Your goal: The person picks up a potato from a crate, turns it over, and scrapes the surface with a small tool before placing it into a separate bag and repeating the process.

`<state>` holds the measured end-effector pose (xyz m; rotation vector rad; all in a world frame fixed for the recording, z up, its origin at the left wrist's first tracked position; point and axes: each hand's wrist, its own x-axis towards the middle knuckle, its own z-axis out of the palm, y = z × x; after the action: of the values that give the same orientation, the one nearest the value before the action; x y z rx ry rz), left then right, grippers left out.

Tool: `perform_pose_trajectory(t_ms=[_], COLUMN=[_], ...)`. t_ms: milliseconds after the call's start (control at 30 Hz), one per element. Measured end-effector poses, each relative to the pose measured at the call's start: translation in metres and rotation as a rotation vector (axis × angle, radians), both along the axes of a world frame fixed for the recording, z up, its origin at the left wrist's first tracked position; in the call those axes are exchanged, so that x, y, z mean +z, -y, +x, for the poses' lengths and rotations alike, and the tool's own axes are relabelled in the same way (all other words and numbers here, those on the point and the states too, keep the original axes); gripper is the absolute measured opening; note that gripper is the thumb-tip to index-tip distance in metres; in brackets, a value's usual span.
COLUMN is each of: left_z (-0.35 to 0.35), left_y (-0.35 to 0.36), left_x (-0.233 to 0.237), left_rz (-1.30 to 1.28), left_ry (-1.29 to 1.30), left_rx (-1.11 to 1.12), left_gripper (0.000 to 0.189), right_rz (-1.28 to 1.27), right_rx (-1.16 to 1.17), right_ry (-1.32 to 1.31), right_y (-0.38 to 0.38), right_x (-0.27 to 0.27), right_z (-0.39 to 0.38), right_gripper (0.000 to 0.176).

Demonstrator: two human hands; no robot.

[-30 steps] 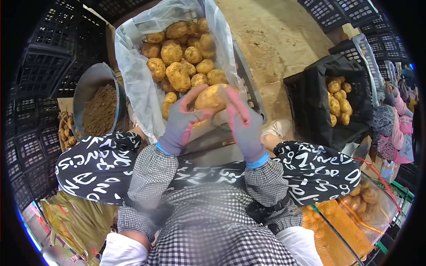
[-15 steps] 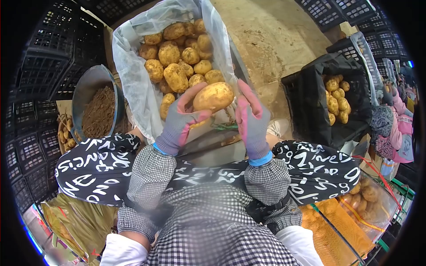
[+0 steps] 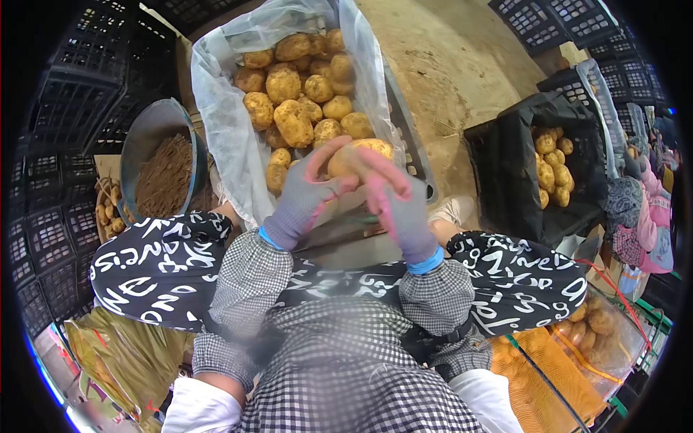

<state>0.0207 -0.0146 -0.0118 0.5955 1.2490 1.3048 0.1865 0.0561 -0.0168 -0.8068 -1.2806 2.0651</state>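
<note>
A large, dirt-speckled potato is held above the near end of a crate lined with white plastic film. My left hand, in a grey and pink glove, wraps it from the left. From the right, my right hand, gloved the same way, lays its fingers over the near side of the potato and hides part of it. The fingertips of both hands come close together there. Inside the lined crate lie several soil-coated potatoes.
A bucket of soil stands at the left, near stacked black crates. To the right, a black-lined crate holds potatoes. An orange mesh bag lies at lower right. Another person is at the far right edge.
My right hand has moved left from beside the potato, and its fingers now lie over it. My left hand still holds the potato. The view has shifted slightly.
</note>
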Motion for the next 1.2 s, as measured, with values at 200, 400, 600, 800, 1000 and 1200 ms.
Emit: perform_pose_trajectory(t_ms=[200, 400, 600, 800, 1000, 1200], left_z=[0.009, 0.0, 0.008, 0.006, 0.001, 0.001], left_y=[-0.001, 0.005, 0.0, 0.001, 0.002, 0.002], left_x=[0.0, -0.009, -0.006, -0.002, -0.001, -0.002], left_rz=[0.045, -0.048, -0.028, 0.015, 0.076, 0.154], left_ry=[0.009, 0.069, -0.226, -0.491, 0.014, 0.103], left_rx=[0.05, 0.0, 0.017, -0.031, 0.097, 0.029], left_gripper=[0.073, 0.076, 0.073, 0.075, 0.073, 0.063], right_rz=[0.205, 0.677, 0.553, 0.505, 0.169, -0.023], right_rx=[-0.091, 0.14, 0.031, -0.127, -0.175, -0.173], right_ry=[0.119, 0.424, 0.303, 0.313, -0.032, 0.214], right_y=[-0.005, 0.001, -0.002, -0.008, -0.003, -0.019], right_x=[-0.003, -0.005, 0.004, 0.006, 0.006, 0.007], right_z=[-0.002, 0.005, 0.0, -0.005, 0.001, 0.008], right_gripper=[0.045, 0.033, 0.033, 0.033, 0.039, 0.047])
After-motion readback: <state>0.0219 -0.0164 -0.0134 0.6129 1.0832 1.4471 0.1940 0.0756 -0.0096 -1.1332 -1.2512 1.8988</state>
